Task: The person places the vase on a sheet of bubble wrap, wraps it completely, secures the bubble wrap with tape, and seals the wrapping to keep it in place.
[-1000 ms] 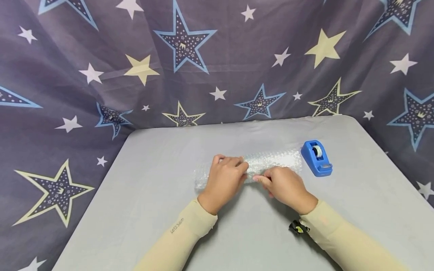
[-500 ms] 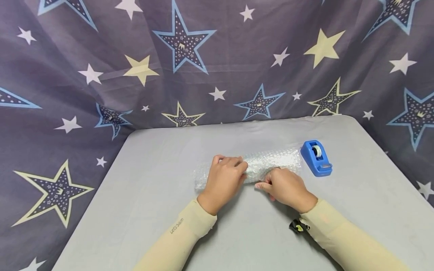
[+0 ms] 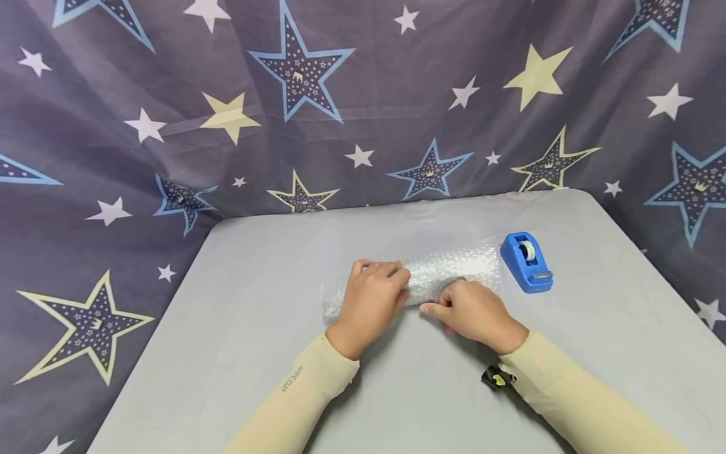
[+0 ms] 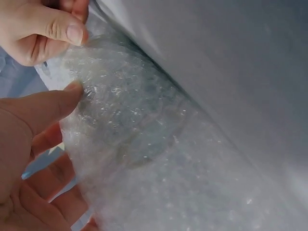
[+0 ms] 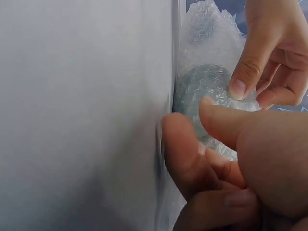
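Note:
A roll of clear bubble wrap (image 3: 454, 268) lies crosswise on the grey table. Through the layers in the left wrist view a greenish rounded outline shows; what it is cannot be told. My left hand (image 3: 371, 296) grips the roll near its middle, its thumb (image 4: 57, 103) on the near side and the fingers reaching over the far side. Just to the right, my right hand (image 3: 473, 312) has curled fingers at the roll's near edge. Its thumb (image 5: 224, 118) stands apart from the index finger (image 5: 180, 144), with wrap visible between them.
A blue tape dispenser (image 3: 526, 261) with a roll of tape stands close to the wrap's right end. Beneath the right wrist hangs a small black strap (image 3: 498, 378). A dark star-patterned curtain (image 3: 340, 126) borders the table's back and sides.
The right thumb has come off the wrap's near edge and now points left beside it. My left hand keeps its hold. The head view has shifted slightly.

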The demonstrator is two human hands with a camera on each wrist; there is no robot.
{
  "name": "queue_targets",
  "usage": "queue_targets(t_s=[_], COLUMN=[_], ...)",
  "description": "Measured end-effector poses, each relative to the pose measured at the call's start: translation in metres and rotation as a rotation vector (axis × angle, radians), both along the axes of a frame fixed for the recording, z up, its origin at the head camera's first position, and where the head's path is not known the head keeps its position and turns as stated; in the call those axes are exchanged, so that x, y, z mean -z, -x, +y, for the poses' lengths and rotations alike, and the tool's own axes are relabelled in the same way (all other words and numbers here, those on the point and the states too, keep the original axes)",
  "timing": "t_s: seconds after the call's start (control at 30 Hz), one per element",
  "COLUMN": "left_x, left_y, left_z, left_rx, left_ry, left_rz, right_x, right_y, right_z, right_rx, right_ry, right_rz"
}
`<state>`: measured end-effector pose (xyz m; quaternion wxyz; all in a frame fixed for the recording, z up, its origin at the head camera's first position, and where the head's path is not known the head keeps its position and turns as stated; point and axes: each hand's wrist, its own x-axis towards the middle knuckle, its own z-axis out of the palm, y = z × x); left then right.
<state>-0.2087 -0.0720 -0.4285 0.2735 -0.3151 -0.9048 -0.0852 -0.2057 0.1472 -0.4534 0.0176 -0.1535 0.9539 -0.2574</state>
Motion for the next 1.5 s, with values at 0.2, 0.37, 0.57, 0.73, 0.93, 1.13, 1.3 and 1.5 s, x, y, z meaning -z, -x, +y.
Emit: queue_targets(t_s=[0.2, 0.37, 0.57, 0.73, 0.93, 1.13, 1.3, 1.5], left_x=[-0.019, -0.036, -0.042, -0.039, -0.042, -0.038, -0.025, -0.011], left_y=[0.0, 0.007, 0.02, 0.028, 0.029, 0.025, 0.019, 0.008], left_z=[-0.01, -0.03, -0.053, -0.065, -0.07, -0.07, -0.064, -0.049], left_rx=[0.108, 0.06, -0.118, -0.088, -0.049, -0.004, 0.032, 0.116], left_ry=[-0.042, 0.007, 0.212, 0.198, 0.135, 0.04, -0.144, -0.382], left_rz=[-0.219, -0.357, -0.67, -0.813, -0.926, -1.111, -1.299, -1.466], right_x=[0.0, -0.002, -0.004, -0.005, -0.011, -0.022, -0.026, -0.028], right_y=[-0.001, 0.0, -0.001, 0.001, 0.007, 0.02, 0.029, 0.037], right_z=[0.003, 0.003, 0.006, 0.008, 0.011, 0.015, 0.01, 0.002], right_rx=[0.026, 0.024, 0.024, 0.032, 0.079, 0.122, 0.129, 0.17], right_ry=[0.011, 0.019, 0.049, 0.086, 0.189, 0.339, 0.565, 0.721], right_rz=[-0.041, -0.05, -0.072, -0.119, -0.261, -0.381, -0.548, -0.623])
